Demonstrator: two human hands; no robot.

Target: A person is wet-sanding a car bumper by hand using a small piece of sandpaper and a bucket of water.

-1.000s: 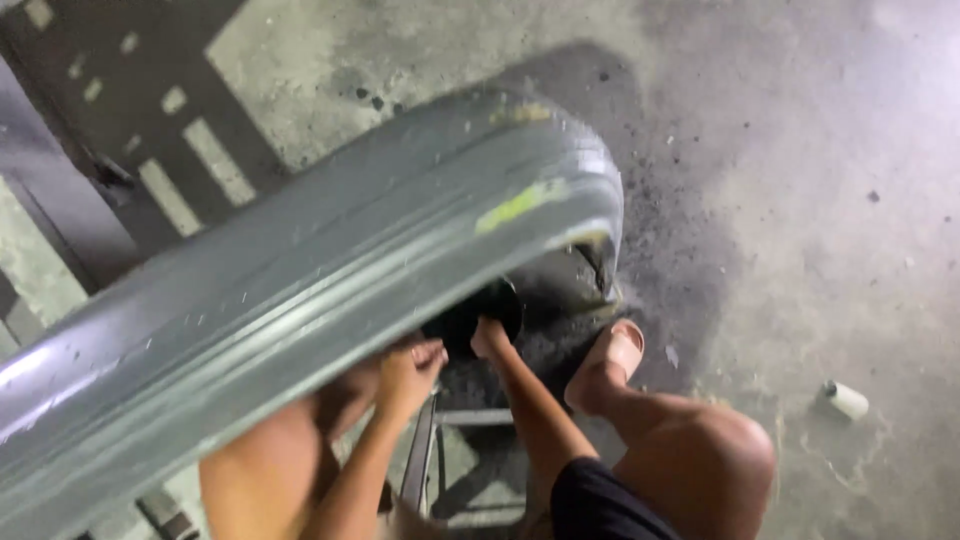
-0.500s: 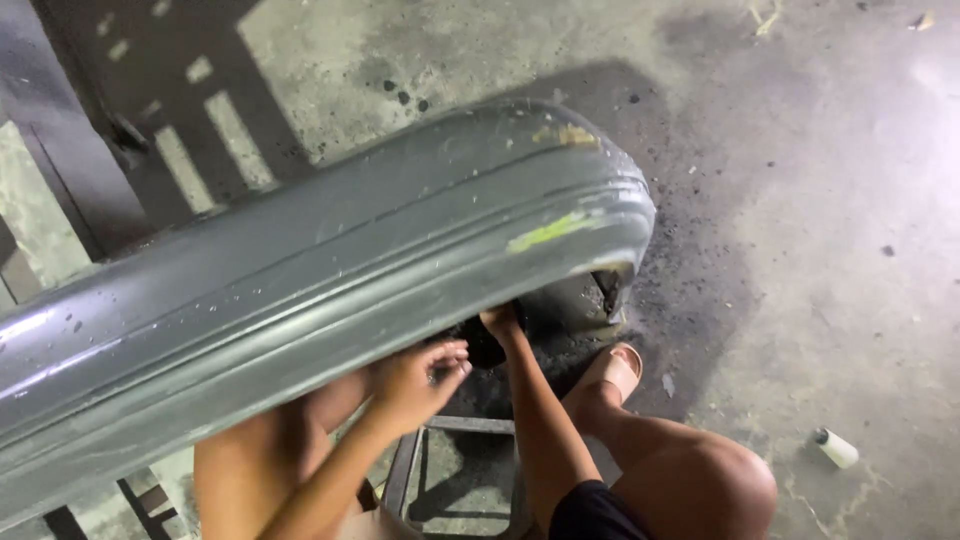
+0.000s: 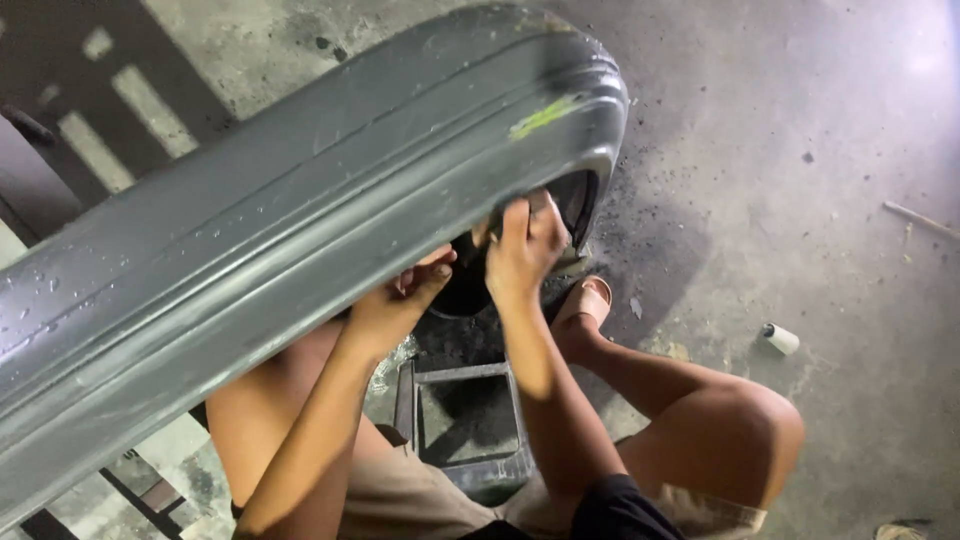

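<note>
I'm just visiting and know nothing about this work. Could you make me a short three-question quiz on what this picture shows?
1. True or false: the grey bumper lies flat on the concrete floor.
2. Which hand reaches highest under the bumper's curved end? A) left hand B) right hand
3. Fill in: a small white ____ lies on the floor beside the person's right knee.

Key
1. False: it is raised across the person's lap, with both hands at its underside.
2. B
3. Roll, which looks like tape.
</note>
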